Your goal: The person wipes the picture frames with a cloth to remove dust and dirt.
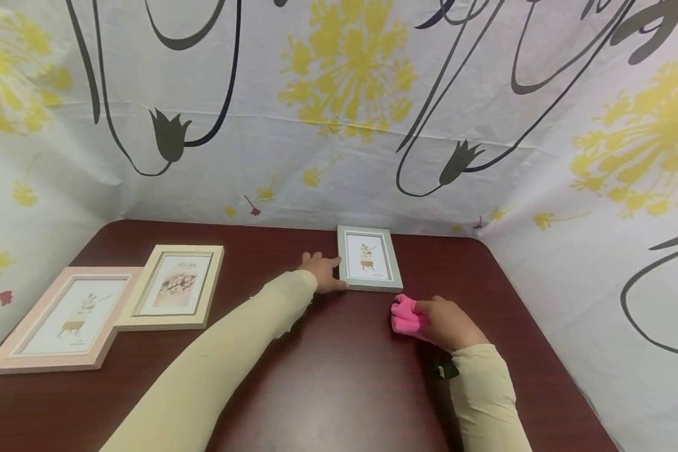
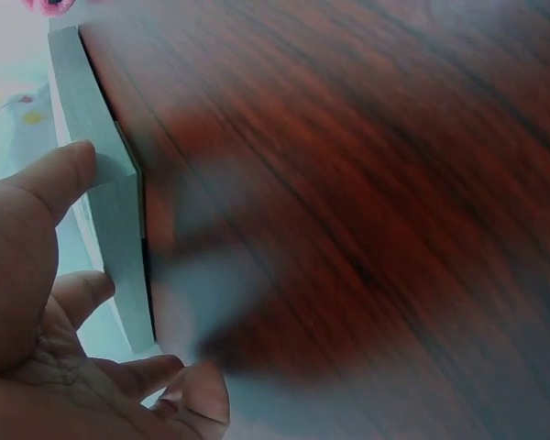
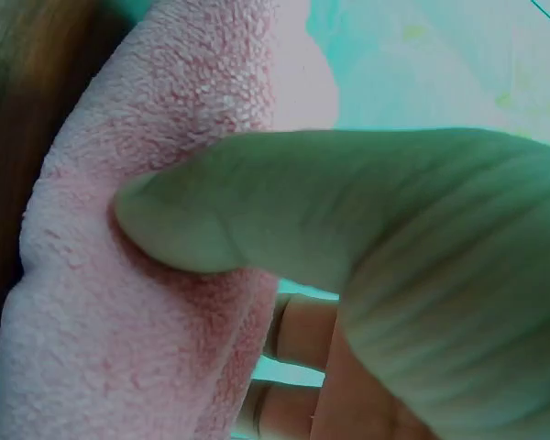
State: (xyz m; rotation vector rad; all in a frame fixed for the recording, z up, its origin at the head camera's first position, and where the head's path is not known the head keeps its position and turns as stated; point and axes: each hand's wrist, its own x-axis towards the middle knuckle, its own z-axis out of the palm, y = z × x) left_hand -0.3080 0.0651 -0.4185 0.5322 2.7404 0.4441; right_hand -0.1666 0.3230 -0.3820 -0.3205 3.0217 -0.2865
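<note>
A pale grey-green picture frame [image 1: 368, 258] lies face up near the table's back edge, its print showing a potted plant. At its left side, my left hand [image 1: 321, 274] touches the near left corner with thumb and a finger. In the left wrist view, the thumb [image 2: 73, 170] rests on one edge and a finger meets the adjoining edge, the others spread. To the right of the frame's near corner, my right hand [image 1: 451, 323] pinches a bunched pink cloth [image 1: 408, 317]. The right wrist view shows the thumb [image 3: 220, 206] pressed into the fluffy cloth.
On the left of the dark red-brown table [image 1: 328, 389] lie a cream picture frame [image 1: 213, 285] and a pink picture frame [image 1: 51, 363], their edges meeting. A white sheet [image 1: 231, 144] with flower patterns hangs around the table's back and sides.
</note>
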